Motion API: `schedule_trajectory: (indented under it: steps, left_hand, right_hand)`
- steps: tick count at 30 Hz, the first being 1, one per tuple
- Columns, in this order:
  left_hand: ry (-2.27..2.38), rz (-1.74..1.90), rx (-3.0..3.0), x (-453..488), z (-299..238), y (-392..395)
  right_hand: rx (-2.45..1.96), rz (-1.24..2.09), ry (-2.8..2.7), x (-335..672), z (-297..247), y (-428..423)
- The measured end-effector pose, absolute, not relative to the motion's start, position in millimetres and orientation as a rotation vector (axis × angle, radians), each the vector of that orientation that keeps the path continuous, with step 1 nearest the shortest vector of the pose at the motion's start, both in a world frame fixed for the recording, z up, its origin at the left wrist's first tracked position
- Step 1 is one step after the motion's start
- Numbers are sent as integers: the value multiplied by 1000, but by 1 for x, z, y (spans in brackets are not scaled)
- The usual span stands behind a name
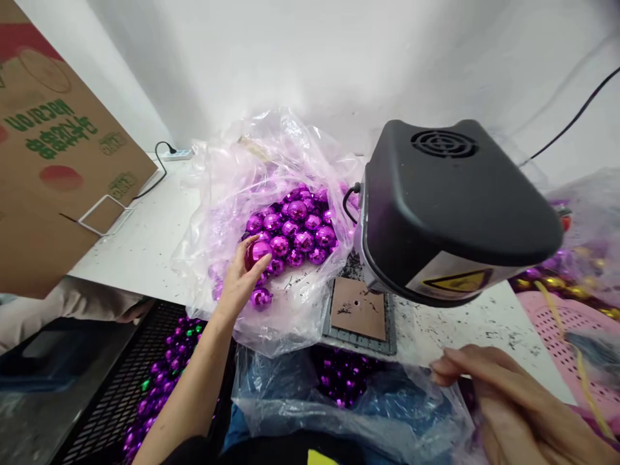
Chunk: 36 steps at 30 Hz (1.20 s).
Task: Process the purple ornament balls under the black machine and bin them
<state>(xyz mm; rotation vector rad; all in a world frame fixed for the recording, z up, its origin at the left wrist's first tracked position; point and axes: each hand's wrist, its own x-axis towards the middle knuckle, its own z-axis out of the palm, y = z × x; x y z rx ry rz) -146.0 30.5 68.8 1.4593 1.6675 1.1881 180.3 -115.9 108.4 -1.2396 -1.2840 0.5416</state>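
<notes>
The left hand (236, 279) has its thumb and fingers closed around a shiny purple faceted ball (261, 251), beside similar balls heaped on a clear plastic bag (290, 326). Near the white table's (436, 332) front edge, right of the square brown plate (357, 313), hangs the right hand (504, 387), fingers bent; I can't tell whether they pinch anything.

Left forearm (201, 374) bare, angled forward; left hand (237, 274) left of the black machine (460, 200), thumb and fingers curled in a grasp. Right hand (526, 400) on machine's near side, palm down-ish, fingers bent, grip unclear.
</notes>
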Motion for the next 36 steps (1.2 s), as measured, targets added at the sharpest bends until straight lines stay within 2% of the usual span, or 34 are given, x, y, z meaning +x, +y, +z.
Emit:
schedule_trajectory:
  steps: [4, 8, 13, 20, 30, 36]
  left_hand:
    - [1023, 1079, 922, -100, 67, 0]
    - [840, 928, 735, -53, 39, -6]
    - [1010, 885, 847, -30, 21, 0]
    - [1105, 923, 1133, -18, 19, 3]
    - [1224, 921, 1906, -4, 7, 0]
    - [1247, 964, 1977, -4, -3, -2]
  right_hand:
    - [-1282, 514, -1116, 196, 107, -104]
    - [-1217, 574, -1181, 192, 118, -87]
    - [-1214, 471, -1148, 194, 121, -82]
    - [-1210, 561, -1225, 206, 110, -82]
    - [-1209, 564, -1222, 210, 102, -79]
    - [-1252, 534, -1173, 214, 104, -81]
